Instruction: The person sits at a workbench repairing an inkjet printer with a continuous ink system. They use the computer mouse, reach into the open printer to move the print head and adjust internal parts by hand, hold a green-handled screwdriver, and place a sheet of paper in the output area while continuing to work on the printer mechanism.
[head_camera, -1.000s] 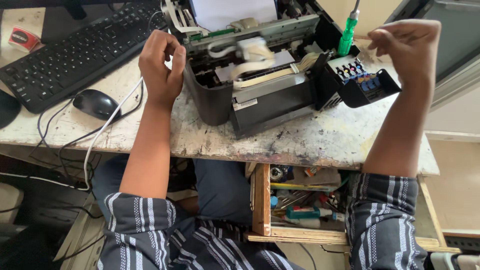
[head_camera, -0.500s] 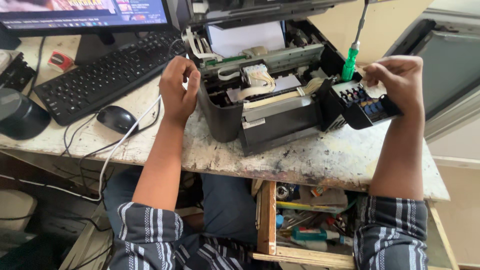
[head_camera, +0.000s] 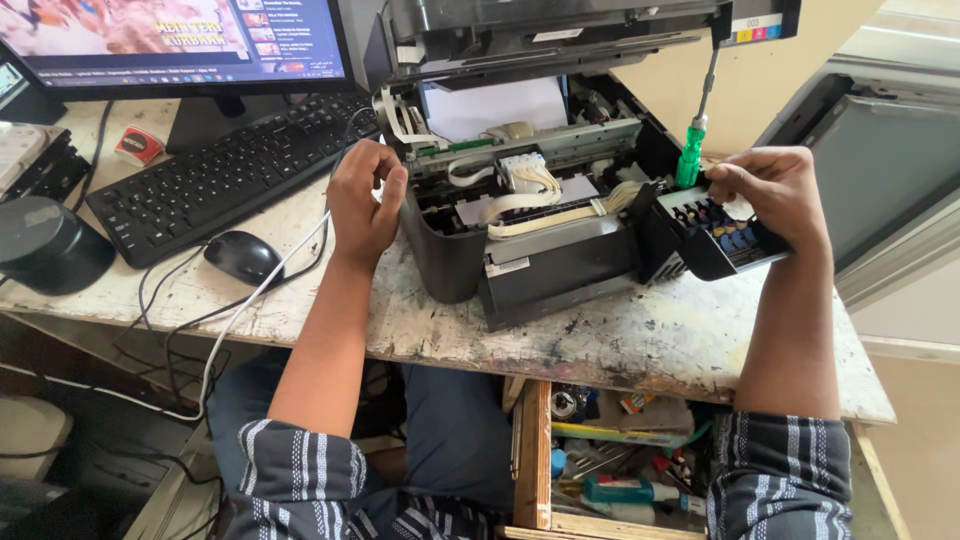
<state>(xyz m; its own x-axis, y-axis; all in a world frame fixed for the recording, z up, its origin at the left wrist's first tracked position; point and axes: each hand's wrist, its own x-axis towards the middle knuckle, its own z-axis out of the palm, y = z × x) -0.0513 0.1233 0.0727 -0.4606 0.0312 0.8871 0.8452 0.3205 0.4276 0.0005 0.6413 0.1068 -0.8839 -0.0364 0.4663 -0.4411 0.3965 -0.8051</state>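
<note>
The opened printer (head_camera: 530, 220) fills the middle of the worktop (head_camera: 620, 340), its raised lid (head_camera: 560, 30) roofing the far side, so entry to its inside is from the near side and from above the carriage only. The left hand (head_camera: 362, 200) blocks the printer's left wall; the right hand (head_camera: 775, 195) and the ink tank block (head_camera: 715, 240) close off the right, with a green-handled screwdriver (head_camera: 690, 155) standing upright just beside them. To the left, keyboard (head_camera: 220, 175), mouse (head_camera: 243, 257) and trailing cables (head_camera: 230, 320) crowd the surface. A bare strip runs along the near edge, above the open drawer (head_camera: 610, 460).
</note>
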